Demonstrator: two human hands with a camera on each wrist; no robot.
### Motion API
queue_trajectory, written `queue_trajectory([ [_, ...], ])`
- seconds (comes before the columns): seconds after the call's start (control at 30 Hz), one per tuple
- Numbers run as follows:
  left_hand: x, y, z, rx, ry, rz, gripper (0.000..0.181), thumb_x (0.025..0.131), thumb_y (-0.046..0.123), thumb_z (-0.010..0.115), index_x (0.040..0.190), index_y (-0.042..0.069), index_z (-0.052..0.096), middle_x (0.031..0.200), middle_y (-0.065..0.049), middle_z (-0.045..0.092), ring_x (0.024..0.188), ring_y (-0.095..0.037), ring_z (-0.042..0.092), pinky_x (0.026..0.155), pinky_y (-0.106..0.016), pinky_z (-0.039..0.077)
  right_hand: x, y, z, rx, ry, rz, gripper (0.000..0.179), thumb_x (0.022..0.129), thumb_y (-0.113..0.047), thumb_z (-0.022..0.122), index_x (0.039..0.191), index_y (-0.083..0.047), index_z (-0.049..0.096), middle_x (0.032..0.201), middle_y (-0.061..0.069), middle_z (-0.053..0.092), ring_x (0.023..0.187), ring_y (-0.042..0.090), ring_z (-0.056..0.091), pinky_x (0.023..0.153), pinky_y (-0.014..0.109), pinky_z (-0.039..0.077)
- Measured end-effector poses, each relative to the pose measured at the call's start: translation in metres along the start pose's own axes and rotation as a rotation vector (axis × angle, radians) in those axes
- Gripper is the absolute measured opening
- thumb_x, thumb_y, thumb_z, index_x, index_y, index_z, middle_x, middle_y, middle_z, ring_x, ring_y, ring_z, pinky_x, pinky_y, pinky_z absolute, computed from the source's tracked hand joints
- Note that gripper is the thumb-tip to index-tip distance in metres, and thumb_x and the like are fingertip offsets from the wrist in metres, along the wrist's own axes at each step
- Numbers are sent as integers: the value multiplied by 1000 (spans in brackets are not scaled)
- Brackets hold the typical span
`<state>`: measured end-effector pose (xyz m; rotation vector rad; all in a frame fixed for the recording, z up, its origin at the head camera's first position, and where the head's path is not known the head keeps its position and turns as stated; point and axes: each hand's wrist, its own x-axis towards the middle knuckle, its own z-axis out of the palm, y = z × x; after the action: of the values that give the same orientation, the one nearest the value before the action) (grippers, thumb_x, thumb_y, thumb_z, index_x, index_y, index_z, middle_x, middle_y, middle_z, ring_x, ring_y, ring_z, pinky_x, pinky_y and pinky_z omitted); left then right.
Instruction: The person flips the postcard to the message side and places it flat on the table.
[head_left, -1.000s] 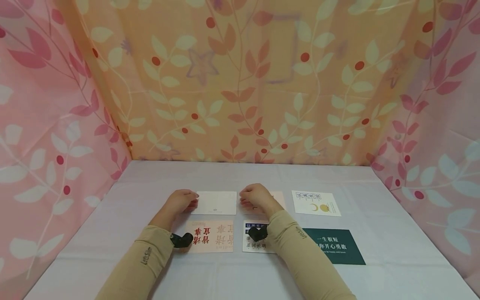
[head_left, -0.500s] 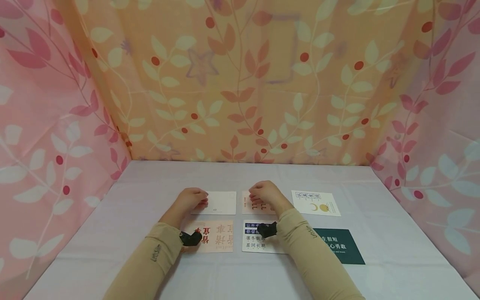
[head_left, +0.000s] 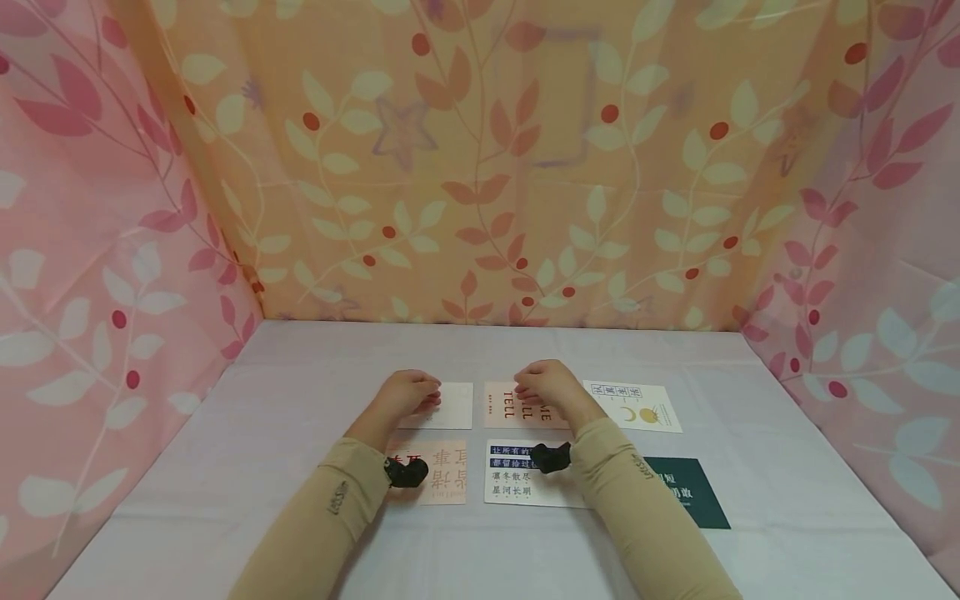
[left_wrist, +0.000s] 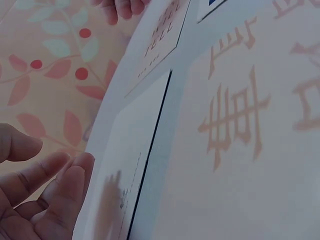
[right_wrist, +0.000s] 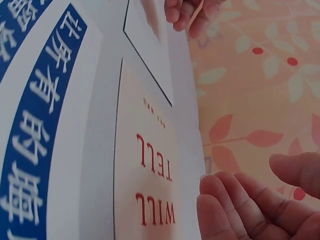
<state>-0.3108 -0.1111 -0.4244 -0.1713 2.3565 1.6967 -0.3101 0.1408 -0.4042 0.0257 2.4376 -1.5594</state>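
In the head view, my left hand (head_left: 405, 397) is over the left part of a plain white card (head_left: 456, 406). A dark shadow falls on that white card (left_wrist: 135, 125) in the left wrist view, with the left hand (left_wrist: 42, 195) just above, thumb apart from loosely bent fingers and nothing between them. My right hand (head_left: 557, 392) hovers over a pale pink card (head_left: 495, 412) with red "TELL" lettering, hiding part of it. In the right wrist view, the right hand's (right_wrist: 255, 205) fingers are loosely bent and bare, beside the pink card (right_wrist: 145, 120).
Nearer me lie a peach card (head_left: 447, 475) with red characters and a white card (head_left: 510, 492) with blue bands. A dark green card (head_left: 697, 492) is partly under my right forearm's line of sight. A moon-and-sun card (head_left: 660, 408) lies right. Patterned curtains (head_left: 480, 208) enclose the white table (head_left: 187, 467).
Both hands have shifted to the right. The left went from beside the white card to over it; the right slid across the pink card, uncovering its lettering. The cards stay put.
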Motion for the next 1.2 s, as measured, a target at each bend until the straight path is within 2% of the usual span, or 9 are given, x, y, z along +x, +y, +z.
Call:
queue_trajectory([
  [0.23,1,6,11,16,-24,18,24,91,12,54,107,-4,62,91,-12,63,74,-14,63,68,-26,53,-2,5,-10,5,25,21,30,91,-17,54,108,7,60,95,16,65,86,25,65,82,39,51],
  [0.53,-1,11,24,17,-31,-10,23,91,15,55,106,0,63,92,-10,63,79,-17,63,73,-29,52,-5,10,-20,22,27,36,30,92,-16,54,110,7,58,98,19,63,90,28,64,83,39,50],
  [0.77,2,15,34,9,-42,28,24,91,16,54,106,-1,63,92,-11,64,81,-19,64,72,-29,53,-8,18,-30,9,27,29,30,92,-15,53,110,8,58,99,20,63,89,27,64,83,38,50],
  [1.2,5,17,46,24,-50,27,22,90,13,54,104,-2,63,89,-11,64,79,-18,64,70,-28,52,-10,27,-49,-28,64,56,33,92,-18,52,110,9,57,99,19,63,86,24,64,81,37,51],
])
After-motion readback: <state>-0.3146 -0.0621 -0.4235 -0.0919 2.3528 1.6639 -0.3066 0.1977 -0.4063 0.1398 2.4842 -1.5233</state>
